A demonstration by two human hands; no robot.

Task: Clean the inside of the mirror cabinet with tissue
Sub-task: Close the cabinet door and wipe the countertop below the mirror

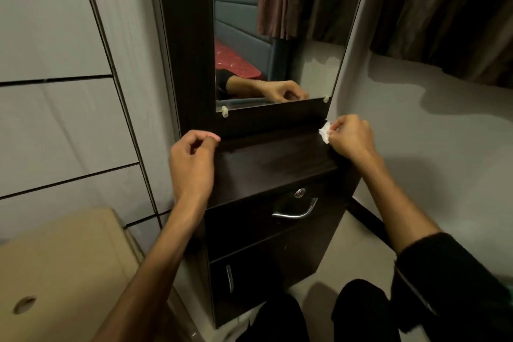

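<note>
tan box [63,264] at bottom left, a round hole [24,304] in its top, set against the grey panelled wall [55,108] with dark grooves. dark brown curtain [444,8] hangs top right, over a pale wall [416,130]. dark skirting [369,219] runs along that wall's foot. light floor [358,253] lower right. reflection shows a blue padded headboard [236,22] and a red cover [236,64].
</note>
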